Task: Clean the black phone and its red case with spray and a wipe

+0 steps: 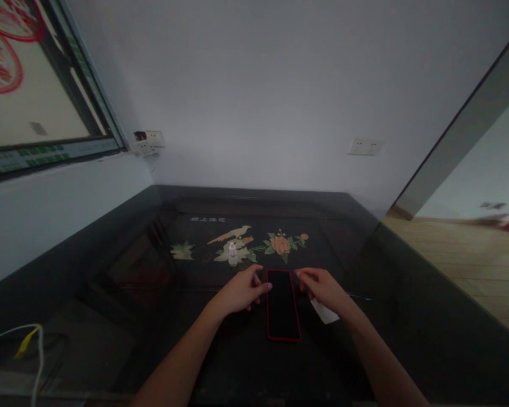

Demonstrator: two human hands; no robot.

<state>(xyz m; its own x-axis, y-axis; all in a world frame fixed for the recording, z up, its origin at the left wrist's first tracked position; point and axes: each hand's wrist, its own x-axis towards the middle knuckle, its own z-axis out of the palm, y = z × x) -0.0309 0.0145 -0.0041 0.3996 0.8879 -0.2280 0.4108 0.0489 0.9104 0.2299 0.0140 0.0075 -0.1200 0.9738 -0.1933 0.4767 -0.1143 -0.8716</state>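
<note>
A smartphone [283, 308] with a red edge and a dark screen lies flat on the dark glossy table [237, 362]. My left hand [241, 289] is at its left side with fingers apart, the thumb tip over the phone's left edge. On the other side, my right hand [322, 289] is beside the phone's upper right corner, its fingers curled and pinched together; whatever they may hold is too small to make out. Below the right hand lies a white piece of paper or cloth [326, 313], partly covered. A small clear bottle with a white cap [232, 255] stands beyond my left hand.
A thin stick-like item [361, 297] lies right of my right wrist. A white cable [41, 356] with a yellow tag [26, 342] crosses the table's left corner. The wall [254, 113] behind has sockets [365, 147]; a window [38, 96] is at left.
</note>
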